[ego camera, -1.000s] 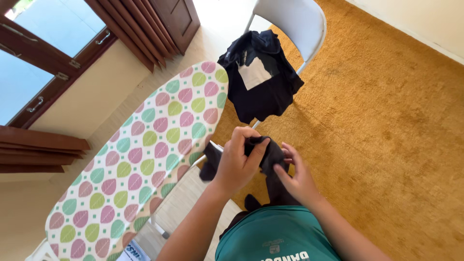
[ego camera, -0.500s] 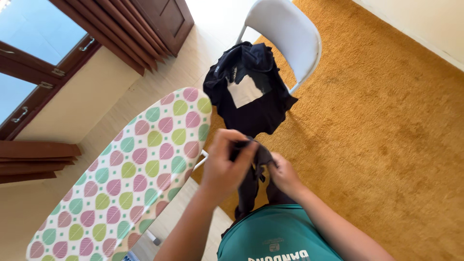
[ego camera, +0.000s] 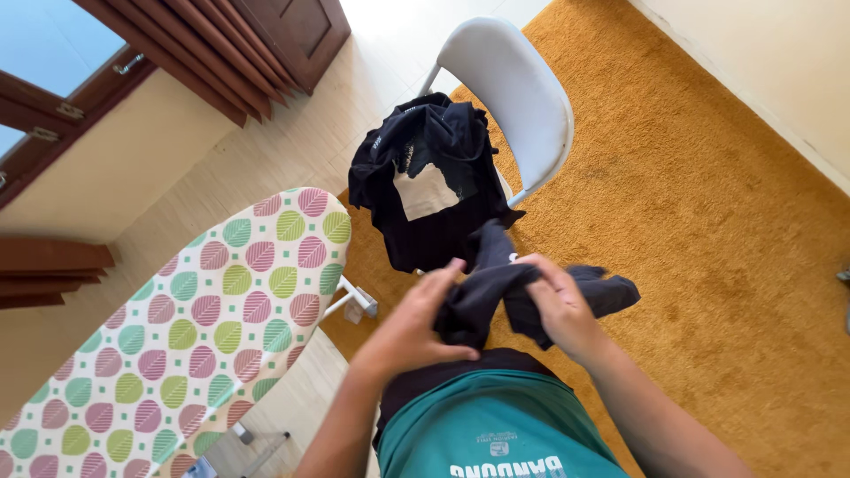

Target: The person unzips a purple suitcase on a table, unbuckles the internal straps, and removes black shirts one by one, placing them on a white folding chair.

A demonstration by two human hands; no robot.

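Both hands are gripping a small dark garment (ego camera: 522, 296) at waist height: left hand (ego camera: 412, 327) pressing fingers flat on its bunched end, right hand (ego camera: 556, 301) pinching a fold. Soft, light, floppy cloth; probably best taken by hem edges. Black shirt (ego camera: 425, 190) draping the white chair (ego camera: 522, 88) beyond the grip; ironing board (ego camera: 177, 327) sitting left of it

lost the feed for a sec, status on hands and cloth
Left hand and right hand both gripping dark cloth. Held mid-air, bunched. Ironing board beside, nothing blocking.

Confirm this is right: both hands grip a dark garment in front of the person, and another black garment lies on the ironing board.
Not quite. The head view shows the black garment on the white chair, not the ironing board. Left hand and right hand do grip the dark garment.
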